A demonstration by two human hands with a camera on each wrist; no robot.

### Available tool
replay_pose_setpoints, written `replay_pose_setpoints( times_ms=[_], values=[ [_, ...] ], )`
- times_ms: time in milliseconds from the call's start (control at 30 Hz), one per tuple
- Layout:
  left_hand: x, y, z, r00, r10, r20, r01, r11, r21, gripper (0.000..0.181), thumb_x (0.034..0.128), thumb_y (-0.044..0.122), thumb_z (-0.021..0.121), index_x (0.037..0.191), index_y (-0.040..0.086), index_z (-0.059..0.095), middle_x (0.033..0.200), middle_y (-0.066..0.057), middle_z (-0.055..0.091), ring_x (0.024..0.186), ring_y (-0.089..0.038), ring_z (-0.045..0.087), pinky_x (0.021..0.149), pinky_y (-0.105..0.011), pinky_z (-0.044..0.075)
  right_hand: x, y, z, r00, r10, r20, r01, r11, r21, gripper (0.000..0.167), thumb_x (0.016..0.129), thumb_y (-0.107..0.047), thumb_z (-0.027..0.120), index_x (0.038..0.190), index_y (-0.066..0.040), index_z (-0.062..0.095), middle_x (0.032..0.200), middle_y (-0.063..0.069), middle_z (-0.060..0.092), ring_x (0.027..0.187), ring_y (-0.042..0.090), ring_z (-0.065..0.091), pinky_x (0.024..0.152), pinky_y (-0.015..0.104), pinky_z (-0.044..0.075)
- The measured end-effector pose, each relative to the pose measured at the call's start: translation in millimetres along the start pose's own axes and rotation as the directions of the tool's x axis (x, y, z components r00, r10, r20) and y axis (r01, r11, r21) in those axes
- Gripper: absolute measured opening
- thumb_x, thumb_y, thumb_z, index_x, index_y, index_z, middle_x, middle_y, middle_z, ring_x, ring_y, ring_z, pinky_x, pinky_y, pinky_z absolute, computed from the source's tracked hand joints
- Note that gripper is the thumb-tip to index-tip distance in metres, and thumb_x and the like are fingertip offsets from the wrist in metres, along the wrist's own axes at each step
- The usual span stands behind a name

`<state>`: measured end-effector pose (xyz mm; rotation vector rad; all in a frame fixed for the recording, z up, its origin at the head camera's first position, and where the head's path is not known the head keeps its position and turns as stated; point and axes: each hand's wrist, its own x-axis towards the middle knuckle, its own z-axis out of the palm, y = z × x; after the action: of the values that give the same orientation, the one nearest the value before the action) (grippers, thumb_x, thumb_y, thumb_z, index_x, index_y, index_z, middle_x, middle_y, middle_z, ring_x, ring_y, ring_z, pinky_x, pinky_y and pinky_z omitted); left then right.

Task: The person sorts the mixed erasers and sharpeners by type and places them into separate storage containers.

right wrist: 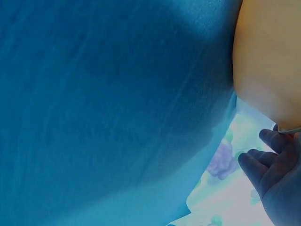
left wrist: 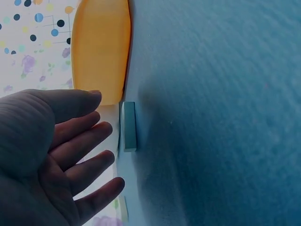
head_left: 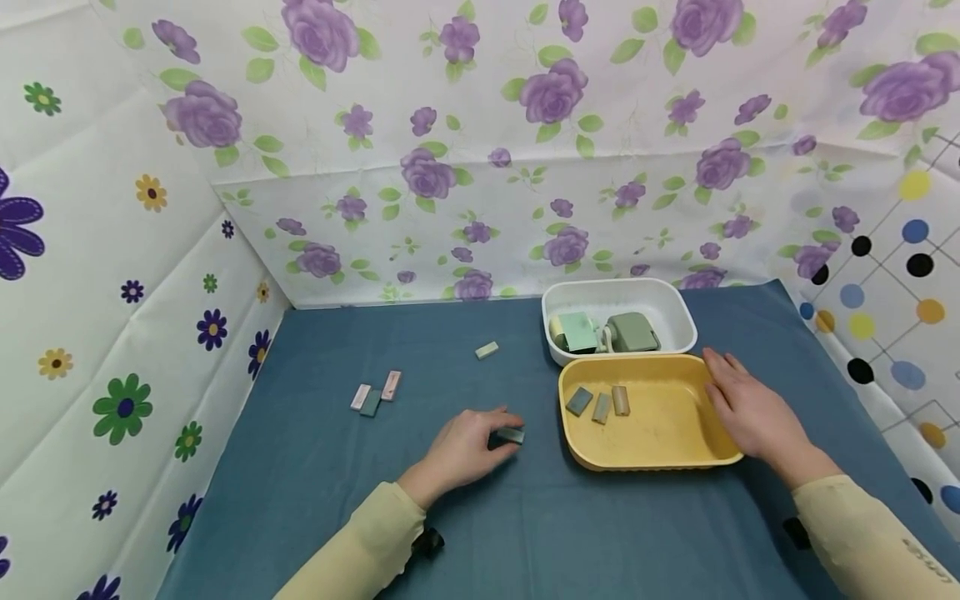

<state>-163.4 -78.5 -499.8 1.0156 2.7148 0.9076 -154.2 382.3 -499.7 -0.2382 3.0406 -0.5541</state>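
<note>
The teal block [head_left: 513,434] lies on the table [head_left: 480,533] just left of the yellow tray [head_left: 675,429], well clear of its wall. Its long axis runs sideways, roughly pointing at that wall. The left hand [head_left: 467,443] is the nearer one: the block sits off its fingertips, on the tray side, between thumb and index finger. That grip is loose, thumb and fingers parted; the left wrist view shows a gap to the block.

The right hand [head_left: 752,414] is at the tray's right rim, fingers extended and clasping nothing, so the whole tray stands between it and the block.

The tray's left wall separates the block from three small blocks [head_left: 602,408] inside, towards that wall. Behind the tray, close against it, is the white bin [head_left: 671,312] with green items [head_left: 633,332]. Left of the tray and further back lies a pale block [head_left: 487,350]; far left of it, a trio of blocks [head_left: 392,386] sits closely bunched.
</note>
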Motion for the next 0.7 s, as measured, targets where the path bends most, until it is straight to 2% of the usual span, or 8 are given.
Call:
replay_pose_setpoints(
  times_ms=[267, 467, 600, 700],
  values=[
    [0.2, -0.2, 3.3, 0.999, -0.035, 0.039, 0.033, 0.998, 0.06, 0.031, 0.0989, 0.023, 0.081, 0.129, 0.015, 0.079, 0.136, -0.007, 0.073, 0.134, -0.023, 0.065, 0.098, -0.045, 0.06, 3.2, 8, -15, 0.997, -0.051, 0.05, 0.047, 0.996, 0.07, 0.065, 0.117, -0.036, 0.045, 0.169, 0.0, 0.027, 0.169, 0.031, 0.03, 0.153, 0.057, 0.027, 0.115, 0.077, 0.029],
    [0.9, -1.3, 5.2, 0.995, -0.065, 0.071, 0.057, 0.993, 0.107, 0.03, 0.0986, 0.02, 0.081, 0.128, 0.017, 0.081, 0.136, -0.006, 0.073, 0.133, -0.024, 0.065, 0.097, -0.045, 0.061, 9.6, 7, -12, 0.999, -0.052, 0.013, 0.052, 0.998, 0.023, 0.06, 0.117, -0.034, 0.046, 0.168, -0.005, 0.033, 0.164, 0.032, 0.038, 0.147, 0.057, 0.038, 0.114, 0.075, 0.034],
    [3.1, -0.5, 5.7, 0.995, -0.087, 0.054, 0.078, 0.985, 0.153, 0.029, 0.0978, 0.018, 0.082, 0.126, 0.019, 0.082, 0.138, -0.012, 0.071, 0.128, -0.026, 0.068, 0.089, -0.045, 0.063, 10.0, 3, -8, 0.999, -0.04, -0.02, 0.04, 0.999, 0.012, 0.06, 0.117, -0.034, 0.045, 0.169, -0.007, 0.033, 0.164, 0.032, 0.039, 0.147, 0.056, 0.039, 0.114, 0.076, 0.034],
    [4.8, -0.1, 7.1, 0.995, -0.093, 0.041, 0.084, 0.979, 0.185, 0.029, 0.0979, 0.017, 0.081, 0.127, 0.019, 0.082, 0.139, -0.013, 0.071, 0.129, -0.026, 0.068, 0.09, -0.046, 0.063, 8.7, 2, -6, 0.999, -0.035, -0.03, 0.035, 0.999, 0.006, 0.06, 0.118, -0.035, 0.043, 0.169, -0.007, 0.031, 0.164, 0.032, 0.038, 0.148, 0.057, 0.038, 0.113, 0.077, 0.033]
  ],
)
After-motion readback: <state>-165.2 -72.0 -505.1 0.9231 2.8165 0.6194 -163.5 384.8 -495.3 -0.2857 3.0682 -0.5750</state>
